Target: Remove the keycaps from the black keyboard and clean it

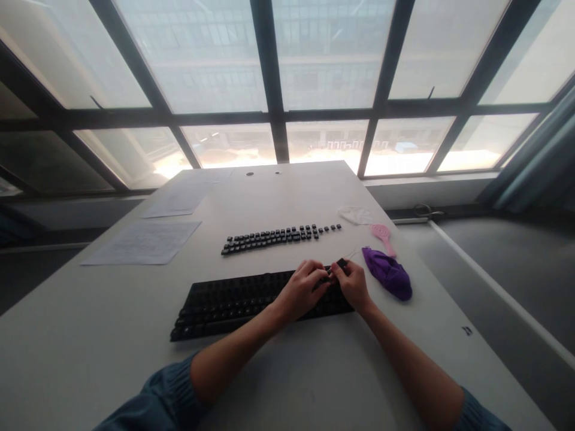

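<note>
A black keyboard (224, 305) lies in front of me, and the upper rows on its left part show no keycaps. My right hand (354, 284) is closed on a small black-handled keycap puller (342, 262), whose thin wires stick out to the upper right. Close beside it, over the keyboard's right part, my left hand (305, 284) has its fingers pinched together. Something small and dark shows between the fingertips, too small to make out. Loose black keycaps (269, 238) are lined up in rows behind the keyboard.
To the right lie a purple cloth pouch (389, 274), a pink hairbrush (381, 236) and a crumpled clear plastic bag (356, 214). Printed sheets (144, 242) rest at the left on the white table (103, 323). Windows (323, 60) stand beyond the table's far edge.
</note>
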`<state>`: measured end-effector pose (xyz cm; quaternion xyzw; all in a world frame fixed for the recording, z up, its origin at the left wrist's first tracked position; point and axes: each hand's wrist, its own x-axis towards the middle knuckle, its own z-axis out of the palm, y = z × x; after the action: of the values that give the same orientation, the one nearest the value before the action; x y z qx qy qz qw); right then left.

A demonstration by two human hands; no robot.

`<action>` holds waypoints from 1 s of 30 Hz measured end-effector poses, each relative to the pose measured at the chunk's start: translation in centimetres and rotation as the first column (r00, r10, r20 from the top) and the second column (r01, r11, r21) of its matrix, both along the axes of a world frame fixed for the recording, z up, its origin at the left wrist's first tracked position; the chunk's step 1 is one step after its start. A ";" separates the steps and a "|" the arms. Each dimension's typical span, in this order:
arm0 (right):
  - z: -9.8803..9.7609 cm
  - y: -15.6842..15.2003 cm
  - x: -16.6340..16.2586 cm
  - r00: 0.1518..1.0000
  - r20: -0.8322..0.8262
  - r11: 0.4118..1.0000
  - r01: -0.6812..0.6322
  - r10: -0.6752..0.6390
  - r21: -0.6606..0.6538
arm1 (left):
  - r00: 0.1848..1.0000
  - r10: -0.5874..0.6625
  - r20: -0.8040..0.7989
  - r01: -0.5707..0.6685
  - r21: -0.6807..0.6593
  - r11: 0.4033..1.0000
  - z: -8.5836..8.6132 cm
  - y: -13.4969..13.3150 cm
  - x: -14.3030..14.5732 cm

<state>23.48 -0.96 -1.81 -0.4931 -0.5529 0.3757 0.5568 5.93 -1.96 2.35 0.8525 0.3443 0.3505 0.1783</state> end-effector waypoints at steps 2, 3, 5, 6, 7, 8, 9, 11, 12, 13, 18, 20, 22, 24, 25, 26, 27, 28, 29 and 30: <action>0.0 0.1 0.0 1.000 -0.013 1.000 0.004 -0.004 0.000 | 0.998 0.038 0.053 -0.034 -0.065 0.997 1.3 0.0 -0.2; -0.1 0.1 0.0 1.000 -0.020 1.000 0.004 -0.004 0.003 | 0.995 0.071 0.077 -0.063 -0.099 0.993 1.8 0.4 -0.4; -0.2 0.2 0.0 0.999 -0.035 1.000 -0.001 0.001 0.003 | 0.985 0.140 0.102 -0.123 -0.158 0.980 2.6 1.8 -0.9; -0.2 0.3 0.0 0.999 -0.044 1.000 -0.002 0.002 0.000 | 0.981 0.163 0.106 -0.142 -0.183 0.973 2.7 3.0 -1.2; -0.3 0.3 0.0 0.999 -0.051 1.000 -0.002 0.002 -0.004 | 0.978 0.181 0.106 -0.156 -0.212 0.965 2.8 4.3 -1.5; -0.3 0.4 0.0 0.998 -0.056 1.000 -0.002 0.001 -0.008 | 0.975 0.196 0.105 -0.165 -0.246 0.955 2.8 5.7 -1.8; -0.3 0.4 0.0 0.998 -0.061 1.000 -0.001 0.000 -0.011 | 0.971 0.212 0.108 -0.176 -0.274 0.945 2.8 7.2 -2.0; -0.4 0.4 0.0 0.997 -0.071 1.000 -0.002 0.001 -0.011 | 0.975 0.207 0.078 -0.175 -0.305 0.936 2.8 10.1 -2.1; -0.4 0.5 0.0 0.997 -0.074 1.000 -0.006 0.005 -0.011 | 0.977 0.209 0.037 -0.190 -0.289 0.938 2.8 11.4 -1.9; -0.4 0.5 -0.1 0.997 -0.075 1.000 -0.007 0.007 -0.011 | 0.976 0.216 -0.022 -0.215 -0.252 0.944 2.7 12.6 -1.6; -0.6 0.6 -0.1 0.997 -0.072 1.000 -0.008 0.008 -0.005 | 0.940 0.249 -0.235 -0.266 -0.041 0.963 1.6 16.3 1.3; -0.7 0.7 -0.1 0.998 -0.068 1.000 -0.006 0.005 -0.006 | 0.933 0.234 -0.272 -0.245 -0.006 0.970 0.7 17.1 2.4; -0.8 0.7 -0.1 0.998 -0.062 1.000 -0.004 0.003 -0.011 | 0.920 0.224 -0.321 -0.227 0.029 0.974 -0.1 17.6 3.2; -0.8 0.7 -0.1 0.998 -0.059 1.000 -0.007 0.006 -0.010 | 0.902 0.225 -0.368 -0.217 0.063 0.974 -0.8 17.8 3.5; -0.9 0.7 -0.1 0.998 -0.057 1.000 -0.010 0.009 -0.007 | 0.893 0.230 -0.388 -0.215 0.080 0.973 -1.0 17.8 3.6; -0.9 0.7 -0.1 0.998 -0.057 1.000 -0.013 0.012 -0.003 | 0.883 0.235 -0.406 -0.214 0.096 0.972 -1.2 17.7 3.7; -0.9 0.7 -0.1 0.998 -0.057 1.000 -0.015 0.015 -0.001 | 0.874 0.240 -0.422 -0.213 0.111 0.971 -1.3 17.7 3.6; -1.0 0.7 -0.1 0.998 -0.060 1.000 -0.016 0.016 0.000 | 0.866 0.244 -0.436 -0.210 0.124 0.970 -1.4 17.6 3.6; -1.0 0.7 -0.2 0.998 -0.063 1.000 -0.018 0.018 -0.001 | 0.859 0.248 -0.448 -0.209 0.136 0.969 -1.5 17.4 3.6; -1.0 0.7 -0.2 0.998 -0.067 1.000 -0.020 0.020 -0.003 | 0.852 0.253 -0.459 -0.207 0.147 0.967 -1.5 17.3 3.6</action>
<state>23.31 -0.27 -2.79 -0.4758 -0.5379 0.3987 0.5704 9.51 15.38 0.87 0.8721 0.4603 0.1659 0.0060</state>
